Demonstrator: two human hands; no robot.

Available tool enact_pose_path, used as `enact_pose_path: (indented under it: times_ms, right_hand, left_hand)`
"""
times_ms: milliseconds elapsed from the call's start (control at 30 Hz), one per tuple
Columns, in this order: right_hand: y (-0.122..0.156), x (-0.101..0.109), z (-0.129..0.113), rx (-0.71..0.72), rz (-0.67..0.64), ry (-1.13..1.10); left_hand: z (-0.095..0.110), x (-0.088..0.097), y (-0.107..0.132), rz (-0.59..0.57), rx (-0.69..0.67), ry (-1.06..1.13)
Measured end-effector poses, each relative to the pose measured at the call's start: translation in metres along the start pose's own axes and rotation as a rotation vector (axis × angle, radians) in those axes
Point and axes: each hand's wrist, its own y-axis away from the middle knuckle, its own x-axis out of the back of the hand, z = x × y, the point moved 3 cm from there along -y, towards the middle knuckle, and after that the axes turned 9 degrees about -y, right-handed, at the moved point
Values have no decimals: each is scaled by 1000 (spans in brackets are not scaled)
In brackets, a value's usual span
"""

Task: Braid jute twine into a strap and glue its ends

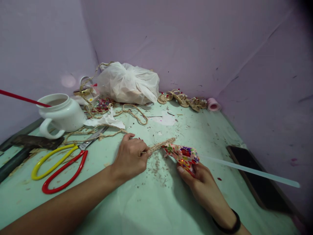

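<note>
My left hand [133,156] is closed on a short flat piece of braided straw rope [162,143], whose free end points right. In my right hand [204,182] is a hot glue gun [182,155] with a bright flower pattern; its nozzle is close to the rope, and I cannot tell whether they touch. Out of the back of the gun runs a long pale glue stick [256,170]. The rope strand [114,133] beyond my left wrist lies loose on the table. Crumbs of fibre are scattered under both hands.
Left of my hands lie scissors [84,156] with yellow and red handles, a hammer [36,142] and a white mug [65,114] holding a red stick. Behind are a white plastic bag [128,83], coiled rope pieces [182,98] and a pink roll [213,104]. A phone [259,179] lies right.
</note>
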Motion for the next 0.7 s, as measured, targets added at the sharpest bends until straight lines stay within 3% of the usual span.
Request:
enact_pose_path:
  times_ms: [467,600,700]
  right_hand:
    - [0,1,4,-119,7,-140]
    - [-7,15,8,-192,-21,-408]
    - [-24,36,12,-231,94,-529]
  left_hand:
    - [-1,-1,0,-16,25,-1]
    - [-3,-2,-1,-70,100,40]
    - [-4,-3,-2,-124,147,70]
